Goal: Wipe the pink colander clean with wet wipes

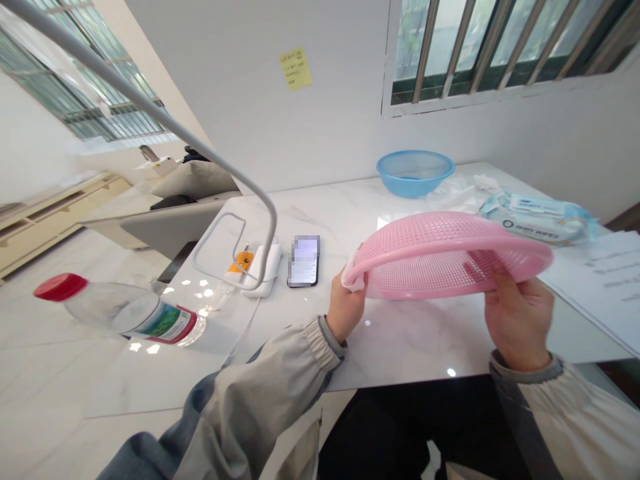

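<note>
A pink plastic colander basket (425,240) is held tilted above the table, its open side facing me. My left hand (346,303) is closed at the left end of its rim, with a piece of white tissue or wipe (353,275) pinched around the rim there. On the opposite side my right hand (520,317) grips the right part of the rim, thumb over the edge on the inner side; its other fingers are partly hidden behind the basket.
A blue basket (415,175) stands by the wall. To the right lie a wipes pack (543,217) and printed papers (607,280). On the left are a phone (304,261), a white lamp arm (220,163) and its base (263,270), and a red-capped bottle (135,313).
</note>
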Tool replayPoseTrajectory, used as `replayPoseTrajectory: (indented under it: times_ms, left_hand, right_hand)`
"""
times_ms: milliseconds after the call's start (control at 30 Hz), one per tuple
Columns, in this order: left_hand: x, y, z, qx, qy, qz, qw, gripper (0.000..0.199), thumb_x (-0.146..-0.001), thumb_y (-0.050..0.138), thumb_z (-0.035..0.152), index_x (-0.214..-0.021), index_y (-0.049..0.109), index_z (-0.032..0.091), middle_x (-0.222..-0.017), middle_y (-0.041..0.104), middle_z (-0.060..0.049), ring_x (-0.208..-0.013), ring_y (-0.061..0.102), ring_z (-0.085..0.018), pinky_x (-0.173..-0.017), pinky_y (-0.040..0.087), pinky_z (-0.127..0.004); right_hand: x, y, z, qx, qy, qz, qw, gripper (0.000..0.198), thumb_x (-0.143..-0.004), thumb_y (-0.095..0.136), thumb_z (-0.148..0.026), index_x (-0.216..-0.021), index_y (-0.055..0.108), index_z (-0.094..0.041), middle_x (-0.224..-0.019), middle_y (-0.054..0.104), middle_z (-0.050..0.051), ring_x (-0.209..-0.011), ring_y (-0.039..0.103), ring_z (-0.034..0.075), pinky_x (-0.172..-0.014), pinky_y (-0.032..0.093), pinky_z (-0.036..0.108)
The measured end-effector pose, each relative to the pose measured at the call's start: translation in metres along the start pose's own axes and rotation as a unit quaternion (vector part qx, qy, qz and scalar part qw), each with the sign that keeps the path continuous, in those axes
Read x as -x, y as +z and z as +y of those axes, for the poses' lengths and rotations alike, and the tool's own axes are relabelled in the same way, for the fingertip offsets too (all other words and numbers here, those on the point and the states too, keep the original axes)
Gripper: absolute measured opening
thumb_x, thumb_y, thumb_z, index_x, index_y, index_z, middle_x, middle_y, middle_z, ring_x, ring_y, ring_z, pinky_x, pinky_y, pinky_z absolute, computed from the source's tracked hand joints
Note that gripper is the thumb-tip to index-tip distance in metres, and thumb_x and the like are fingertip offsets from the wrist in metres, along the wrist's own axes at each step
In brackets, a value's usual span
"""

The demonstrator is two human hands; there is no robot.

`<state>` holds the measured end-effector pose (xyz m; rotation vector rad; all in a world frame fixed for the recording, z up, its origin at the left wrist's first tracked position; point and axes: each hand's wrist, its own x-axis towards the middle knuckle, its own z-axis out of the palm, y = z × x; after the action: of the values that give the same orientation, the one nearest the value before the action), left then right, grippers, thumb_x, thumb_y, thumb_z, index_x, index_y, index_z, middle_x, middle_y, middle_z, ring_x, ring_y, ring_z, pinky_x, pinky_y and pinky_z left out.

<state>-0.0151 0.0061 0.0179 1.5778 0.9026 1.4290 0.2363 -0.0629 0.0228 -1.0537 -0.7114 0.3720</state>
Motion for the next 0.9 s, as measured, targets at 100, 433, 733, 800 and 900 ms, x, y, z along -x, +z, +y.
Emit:
replayPoseTrajectory:
  times_ms: [100, 433, 733, 800, 900]
  left_hand:
    - [0.0, -0.001, -0.002, -0.004, 0.002, -0.003, 1.0, 0.03, -0.1, 0.068, 0.04, -0.119, 0.081, 0.021, -0.121, 0.083, -0.012, -0.124, 0.076, -0.033, -0.119, 0.055, -0.052]
    - [-0.002, 0.003, -0.003, -0.009, -0.004, 0.028, 1.0, 0.028, -0.095, 0.073, 0.037, -0.115, 0.08, 0.019, -0.117, 0.084, -0.013, -0.12, 0.077, -0.033, -0.113, 0.059, -0.051]
    - [0.003, 0.007, -0.008, 0.013, -0.094, 0.055, 0.994, 0.021, -0.089, 0.075, 0.035, -0.099, 0.08, 0.016, -0.098, 0.084, -0.01, -0.104, 0.078, -0.029, -0.097, 0.063, -0.043]
    - [0.003, 0.008, -0.006, 0.027, -0.103, 0.056, 0.993, 0.025, -0.089, 0.074, 0.033, -0.106, 0.08, 0.016, -0.106, 0.084, -0.011, -0.108, 0.078, -0.028, -0.1, 0.062, -0.043]
    - [0.003, 0.008, -0.006, 0.035, -0.117, 0.058, 0.991, 0.029, -0.087, 0.072, 0.029, -0.112, 0.079, 0.016, -0.108, 0.085, -0.011, -0.109, 0.079, -0.028, -0.103, 0.061, -0.044]
  right_hand:
    - [0.001, 0.006, -0.003, -0.044, 0.018, 0.01, 0.999, 0.025, -0.087, 0.093, -0.044, -0.104, 0.086, -0.026, -0.119, 0.084, 0.003, -0.121, 0.079, 0.031, -0.122, 0.053, 0.069]
    - [0.007, 0.01, -0.005, -0.078, 0.115, -0.031, 0.99, 0.027, -0.089, 0.09, -0.042, -0.112, 0.086, -0.029, -0.129, 0.083, 0.002, -0.13, 0.076, 0.03, -0.127, 0.052, 0.058]
    - [0.007, 0.004, 0.009, -0.08, 0.17, -0.068, 0.98, 0.033, -0.09, 0.088, -0.043, -0.119, 0.084, -0.029, -0.144, 0.078, 0.006, -0.137, 0.072, 0.03, -0.123, 0.056, 0.058]
    - [0.007, 0.003, 0.013, -0.073, 0.18, -0.078, 0.978, 0.035, -0.089, 0.089, -0.045, -0.12, 0.083, -0.03, -0.146, 0.077, 0.006, -0.138, 0.072, 0.03, -0.123, 0.056, 0.059]
    - [0.008, 0.001, 0.018, -0.053, 0.19, -0.103, 0.975, 0.036, -0.089, 0.088, -0.05, -0.12, 0.083, -0.032, -0.143, 0.078, 0.006, -0.14, 0.071, 0.032, -0.123, 0.055, 0.062]
